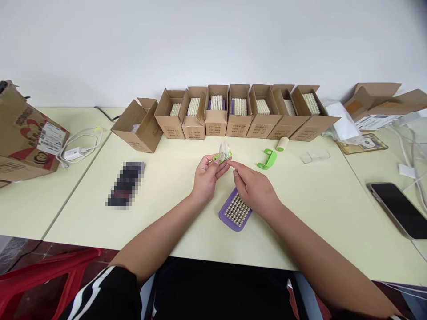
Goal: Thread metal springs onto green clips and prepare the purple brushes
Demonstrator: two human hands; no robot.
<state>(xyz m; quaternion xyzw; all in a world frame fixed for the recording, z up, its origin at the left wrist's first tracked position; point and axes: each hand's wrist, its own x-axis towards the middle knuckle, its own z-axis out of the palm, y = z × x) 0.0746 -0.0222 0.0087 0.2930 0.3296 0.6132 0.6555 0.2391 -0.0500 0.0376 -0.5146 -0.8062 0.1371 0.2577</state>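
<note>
Nearest the front edge of the pale yellow bench (pixel 316 213) lies a purple oblong plastic tray (pixel 235 213) filled with close rows of small pale pegs; the wrist of the right hand (pixel 255 189) lies over its far end.

Above the middle of the bench, the left hand (pixel 205 178) has its grip closed on a small green plastic frame (pixel 223 156), thumb and fingers pinching its near side, with a white rounded piece (pixel 224 149) sitting on top of it. The right hand's fingertips point at the frame from the right. Whether its grip is pinching anything I cannot tell.

Holding the frame by its edges, level and clear of the white piece, seems the steadier way, so that the right fingertips can work unhindered.

Further right lie a second green plastic frame (pixel 267 159), a short cream cylinder (pixel 282 143) and a clear plastic piece (pixel 314 156).

Along the far edge stands a row of open brown cardboard boxes (pixel 216 122). Seven hold upright stacks of pale pegged trays. In the tilted box at the left end (pixel 138 126) only something pale shows.
</note>
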